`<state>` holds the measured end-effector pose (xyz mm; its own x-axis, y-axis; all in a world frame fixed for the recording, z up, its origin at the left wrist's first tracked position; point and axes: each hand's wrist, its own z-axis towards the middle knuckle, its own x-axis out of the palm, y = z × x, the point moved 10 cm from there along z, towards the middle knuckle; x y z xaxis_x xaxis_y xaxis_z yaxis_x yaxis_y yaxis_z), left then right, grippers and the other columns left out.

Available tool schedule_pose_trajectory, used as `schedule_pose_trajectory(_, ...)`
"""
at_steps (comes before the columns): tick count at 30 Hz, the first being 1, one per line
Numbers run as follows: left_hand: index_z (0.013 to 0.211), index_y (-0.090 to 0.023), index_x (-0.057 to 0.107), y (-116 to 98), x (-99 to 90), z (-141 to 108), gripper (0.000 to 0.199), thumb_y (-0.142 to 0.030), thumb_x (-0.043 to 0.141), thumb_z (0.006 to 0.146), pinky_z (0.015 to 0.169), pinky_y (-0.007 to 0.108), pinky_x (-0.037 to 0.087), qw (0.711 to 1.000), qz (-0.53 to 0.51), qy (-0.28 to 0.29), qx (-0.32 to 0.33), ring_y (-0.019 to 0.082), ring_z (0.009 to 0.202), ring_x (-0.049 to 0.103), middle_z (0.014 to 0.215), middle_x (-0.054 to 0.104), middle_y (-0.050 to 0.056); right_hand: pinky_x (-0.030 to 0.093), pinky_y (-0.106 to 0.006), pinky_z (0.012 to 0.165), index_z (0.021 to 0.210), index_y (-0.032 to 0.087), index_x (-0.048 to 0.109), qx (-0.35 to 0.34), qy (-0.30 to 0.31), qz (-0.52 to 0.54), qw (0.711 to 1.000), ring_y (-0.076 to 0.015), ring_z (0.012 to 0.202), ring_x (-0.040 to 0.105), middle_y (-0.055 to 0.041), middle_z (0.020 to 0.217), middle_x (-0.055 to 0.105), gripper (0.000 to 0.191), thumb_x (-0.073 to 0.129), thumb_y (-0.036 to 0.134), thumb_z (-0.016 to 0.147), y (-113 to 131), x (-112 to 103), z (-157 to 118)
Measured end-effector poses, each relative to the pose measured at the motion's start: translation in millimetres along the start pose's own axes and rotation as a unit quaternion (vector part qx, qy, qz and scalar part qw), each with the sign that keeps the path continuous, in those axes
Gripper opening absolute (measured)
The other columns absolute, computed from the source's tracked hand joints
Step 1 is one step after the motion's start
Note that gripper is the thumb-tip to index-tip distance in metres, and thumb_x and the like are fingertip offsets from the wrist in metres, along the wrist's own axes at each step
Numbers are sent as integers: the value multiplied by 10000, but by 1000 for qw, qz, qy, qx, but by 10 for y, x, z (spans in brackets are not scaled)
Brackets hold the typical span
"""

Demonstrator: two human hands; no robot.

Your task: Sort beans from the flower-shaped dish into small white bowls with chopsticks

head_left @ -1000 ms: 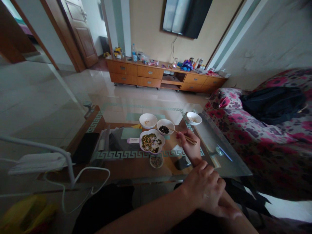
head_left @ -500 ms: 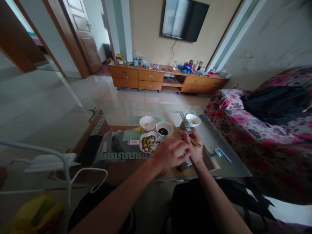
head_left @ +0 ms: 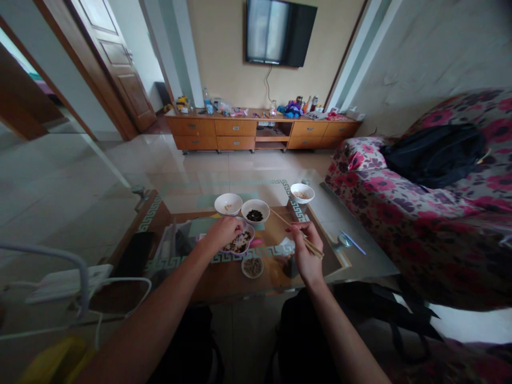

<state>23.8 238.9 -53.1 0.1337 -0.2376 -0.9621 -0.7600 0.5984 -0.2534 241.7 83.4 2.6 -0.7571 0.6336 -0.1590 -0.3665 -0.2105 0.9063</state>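
My right hand (head_left: 307, 248) is closed around a pair of wooden chopsticks (head_left: 282, 217), whose tips point up-left toward a white bowl of dark beans (head_left: 255, 213). Over the flower-shaped tray (head_left: 244, 245) of mixed beans and seeds, my left hand (head_left: 229, 233) has its fingers bent and pressed together; what they hold, if anything, is hidden. A white bowl (head_left: 228, 205) with a few light pieces stands left of the dark beans. Farther right is another white bowl (head_left: 302, 193) with pale contents. Nearest me, a small bowl (head_left: 252, 266) holds striped seeds.
The glass table (head_left: 224, 290) bears a black phone-like object (head_left: 140, 249), white cables and a blue pen (head_left: 354, 242). A flowered sofa (head_left: 372, 186) with a black bag (head_left: 438, 154) is at the right. Behind stand a wooden cabinet (head_left: 236, 128) and a wall television.
My left hand has moved left, away from my right hand, to the flower-shaped tray. The small seed bowl has come into sight. The whole view has shifted slightly.
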Motion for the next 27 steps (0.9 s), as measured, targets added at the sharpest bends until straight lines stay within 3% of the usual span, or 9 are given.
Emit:
schedule_pose_trajectory(7,944,-170,794,15,84,14,195,-83,633,1012,851,347,517,998,41,27,-37,297,1025,743,1054,782,115,518,-387,828,897,264,673,3,33,0,999,-268,876,714,-42,901,799,285,656,497,1059,-19,63,38)
schedule_pose_trajectory(17,1111,-98,768,-17,78,0,244,-150,530,1107,930,431,545,995,57,38,-67,387,1178,728,1236,761,211,528,-365,784,882,271,670,9,52,-9,999,-257,831,708,-36,880,793,296,655,510,1057,-57,116,41)
schedule_pose_trajectory(23,1174,-161,751,129,-86,-34,166,-202,597,1125,924,347,512,997,29,10,-74,291,1162,727,1205,779,118,529,-372,813,874,272,662,5,56,-10,998,-256,835,711,-32,874,789,296,659,513,1046,-44,148,41)
schedule_pose_trajectory(27,1166,-197,746,144,-127,-64,153,-122,674,1054,896,310,484,998,22,-2,-56,243,1132,717,1189,779,61,530,-369,795,873,274,661,8,66,-3,998,-251,821,712,-30,870,795,294,661,512,1048,-58,196,17)
